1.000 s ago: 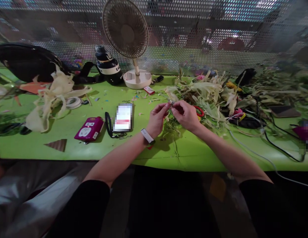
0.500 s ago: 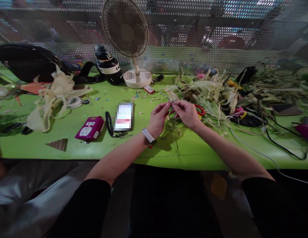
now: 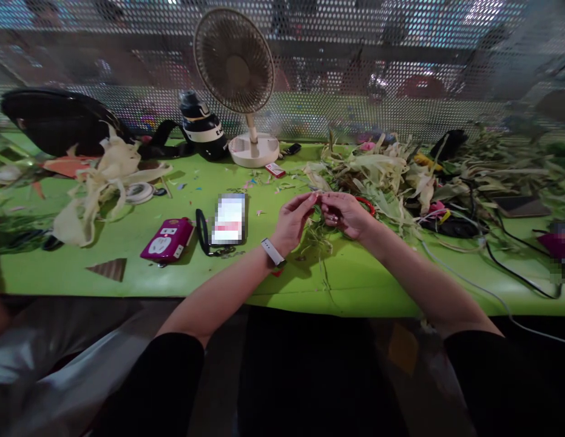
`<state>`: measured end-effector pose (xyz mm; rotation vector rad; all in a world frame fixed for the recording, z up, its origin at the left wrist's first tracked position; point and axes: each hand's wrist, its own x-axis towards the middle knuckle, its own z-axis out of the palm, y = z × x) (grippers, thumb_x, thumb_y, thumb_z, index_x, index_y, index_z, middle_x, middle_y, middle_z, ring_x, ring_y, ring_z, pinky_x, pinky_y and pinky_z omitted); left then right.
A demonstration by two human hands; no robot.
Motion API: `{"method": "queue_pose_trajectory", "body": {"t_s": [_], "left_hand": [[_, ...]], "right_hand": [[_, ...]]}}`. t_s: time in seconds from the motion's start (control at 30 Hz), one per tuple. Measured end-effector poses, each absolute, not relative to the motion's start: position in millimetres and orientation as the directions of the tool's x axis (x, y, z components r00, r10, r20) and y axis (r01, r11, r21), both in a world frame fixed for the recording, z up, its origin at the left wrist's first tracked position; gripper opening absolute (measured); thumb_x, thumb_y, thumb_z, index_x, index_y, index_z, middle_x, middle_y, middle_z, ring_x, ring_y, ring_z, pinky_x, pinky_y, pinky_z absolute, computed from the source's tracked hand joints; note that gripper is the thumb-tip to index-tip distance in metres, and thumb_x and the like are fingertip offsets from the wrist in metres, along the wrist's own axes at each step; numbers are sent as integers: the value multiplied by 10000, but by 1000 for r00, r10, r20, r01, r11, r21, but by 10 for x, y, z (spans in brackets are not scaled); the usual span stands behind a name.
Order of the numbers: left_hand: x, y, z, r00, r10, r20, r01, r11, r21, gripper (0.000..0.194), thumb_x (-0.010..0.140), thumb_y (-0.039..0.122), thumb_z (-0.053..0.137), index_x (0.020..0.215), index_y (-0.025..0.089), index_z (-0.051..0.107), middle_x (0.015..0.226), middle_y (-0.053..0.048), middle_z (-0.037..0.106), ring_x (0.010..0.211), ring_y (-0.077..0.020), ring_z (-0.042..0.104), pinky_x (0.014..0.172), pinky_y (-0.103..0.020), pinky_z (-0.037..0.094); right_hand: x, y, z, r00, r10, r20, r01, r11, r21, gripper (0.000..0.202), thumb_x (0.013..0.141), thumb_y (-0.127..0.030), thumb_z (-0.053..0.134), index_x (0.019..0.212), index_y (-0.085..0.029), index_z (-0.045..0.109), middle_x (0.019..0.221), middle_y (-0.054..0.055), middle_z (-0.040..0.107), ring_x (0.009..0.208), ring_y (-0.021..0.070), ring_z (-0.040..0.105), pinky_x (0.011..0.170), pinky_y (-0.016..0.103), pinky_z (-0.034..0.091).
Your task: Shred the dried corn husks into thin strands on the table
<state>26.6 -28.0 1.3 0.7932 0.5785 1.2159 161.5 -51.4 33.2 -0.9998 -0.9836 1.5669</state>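
Observation:
Both hands meet over the green table (image 3: pixel 264 273), fingertips almost touching. My left hand (image 3: pixel 291 223), with a pale-banded watch (image 3: pixel 273 252) on its wrist, is pinched at thumb and index finger. Opposite it, my right hand (image 3: pixel 346 213) pinches at the same spot with its other fingers curled in. Whatever lies between the fingertips is too small to make out. Thin green shreds (image 3: pixel 322 243) lie on the table beneath the hands. A red ring-shaped thing (image 3: pixel 366 205) shows just behind my right hand. Beyond the hands spreads a heap of pale corn husks (image 3: pixel 377 164).
A phone (image 3: pixel 229 218) and a magenta power socket box (image 3: pixel 168 240) lie to the left. Behind stand a fan (image 3: pixel 255 152), a black bottle (image 3: pixel 204 130) and a black bag (image 3: pixel 59 121). More husks (image 3: pixel 77 215) lie far left. Cables (image 3: pixel 505 303) cross the right side.
My right hand has turned at the wrist, showing its curled fingers. The fingertips of both hands stay together. The whole view has shifted slightly.

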Motion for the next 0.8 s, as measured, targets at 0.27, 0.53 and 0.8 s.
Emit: {"method": "queue_pose_trajectory", "body": {"t_s": [0.27, 0.53, 0.8], "left_hand": [[226, -240, 14, 328, 939, 99, -550, 105, 828, 185, 587, 288, 873, 716, 234, 752, 840, -9, 753, 868, -159, 688, 922, -348, 510], [194, -224, 34, 294, 934, 204, -513, -26, 858, 217, 609, 313, 865, 741, 201, 735, 787, -8, 728, 785, -122, 670, 858, -305, 519], [143, -214, 87, 362, 887, 286, -271, -193, 943, 301, 682, 392, 802, 806, 150, 673, 728, -29, 710, 657, -121, 669, 594, -246, 533]], "right_hand": [[1707, -498, 465, -371, 861, -348, -346, -476, -809, 121, 749, -169, 607, 715, -176, 491, 515, -92, 383, 390, 18, 228, 332, 131, 171], [1689, -513, 407, -67, 995, -76, -58, -79, -995, 78, 736, -240, 576, 693, -179, 600, 516, -29, 517, 419, 79, 417, 391, 214, 291], [1780, -496, 409, 49, 946, 321, 367, 282, -887, 100, 760, -260, 590, 709, -177, 614, 581, -22, 556, 516, 103, 476, 500, 247, 363]]}}
